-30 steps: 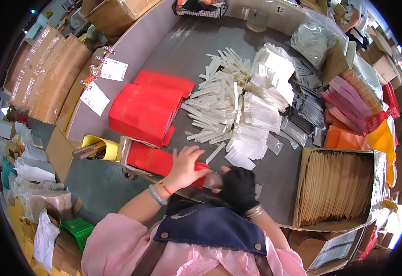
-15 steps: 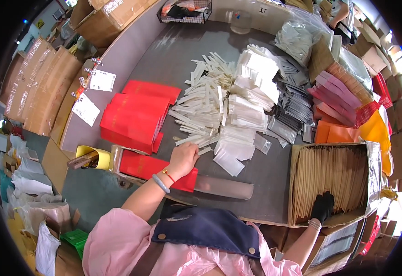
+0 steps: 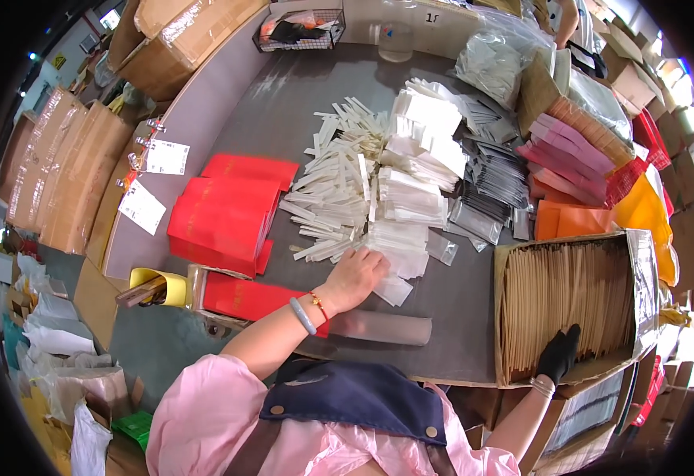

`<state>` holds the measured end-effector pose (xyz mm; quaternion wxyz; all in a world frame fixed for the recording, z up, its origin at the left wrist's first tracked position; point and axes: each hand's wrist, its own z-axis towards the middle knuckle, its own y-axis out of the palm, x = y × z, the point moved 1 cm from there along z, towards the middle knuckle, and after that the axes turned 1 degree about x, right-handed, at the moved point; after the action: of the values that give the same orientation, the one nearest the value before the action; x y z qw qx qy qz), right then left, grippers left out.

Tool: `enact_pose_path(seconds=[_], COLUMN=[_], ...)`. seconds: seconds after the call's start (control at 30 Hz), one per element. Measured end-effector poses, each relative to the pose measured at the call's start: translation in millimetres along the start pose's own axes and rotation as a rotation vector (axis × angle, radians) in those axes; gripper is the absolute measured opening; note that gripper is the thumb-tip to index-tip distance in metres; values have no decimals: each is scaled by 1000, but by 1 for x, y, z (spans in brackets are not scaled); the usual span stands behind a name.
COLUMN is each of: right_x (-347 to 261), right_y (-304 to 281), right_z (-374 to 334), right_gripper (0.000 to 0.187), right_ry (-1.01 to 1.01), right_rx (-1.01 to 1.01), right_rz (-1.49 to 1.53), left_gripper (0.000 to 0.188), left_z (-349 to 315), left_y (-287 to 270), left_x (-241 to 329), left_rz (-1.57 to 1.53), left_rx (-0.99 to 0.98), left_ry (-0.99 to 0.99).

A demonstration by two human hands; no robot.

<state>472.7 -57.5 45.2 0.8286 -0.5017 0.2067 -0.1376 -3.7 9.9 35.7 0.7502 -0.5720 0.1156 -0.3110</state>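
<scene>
My left hand [image 3: 355,279] is bare and lies at the near end of the white and clear flat sleeves [image 3: 398,239]. Its fingers reach out over them, somewhat apart, and I see nothing held. Thin white strips [image 3: 335,190] lie heaped just beyond it. Beneath my left wrist is a red packet stack [image 3: 240,297] beside a greyish translucent strip [image 3: 386,326]. My right hand [image 3: 558,357], in a black glove, rests on the tightly packed thin tan pieces [image 3: 565,293] in an open carton [image 3: 500,317]. Its fingers look apart, touching their top edges.
More red packets [image 3: 228,214] lie at the left, near a yellow cup [image 3: 174,287] holding tools. Dark sleeves [image 3: 497,178], orange packets [image 3: 573,220] and a bag-filled carton [image 3: 541,87] line the right. A wire basket [image 3: 303,36] and a clear bottle [image 3: 395,41] stand at the back.
My left hand has moved right, from the near edge of the white strips onto the flat sleeves. The right hand stays in the carton. The whole view has shifted slightly.
</scene>
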Motion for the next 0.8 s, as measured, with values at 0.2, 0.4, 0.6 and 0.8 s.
enact_pose_path(seconds=[0.2, 0.4, 0.6, 0.8], right_x=[-64, -163, -165, -146], right_y=[-26, -27, 42, 46], right_z=[-24, -85, -131, -112], right_gripper=[21, 16, 15, 14], right_ry=[65, 20, 215, 136], right_rx=[-61, -272, -545, -638], right_rz=[739, 1164, 1270, 1147], left_gripper=[25, 24, 30, 31], left_z=[0, -5, -11, -16], left_y=[11, 8, 13, 7], left_x=[-3, 4, 5, 5], left_rz=[17, -45, -150, -293], left_rx=[-172, -189, -234, -170], left_ry=[-48, -176, -200, -326])
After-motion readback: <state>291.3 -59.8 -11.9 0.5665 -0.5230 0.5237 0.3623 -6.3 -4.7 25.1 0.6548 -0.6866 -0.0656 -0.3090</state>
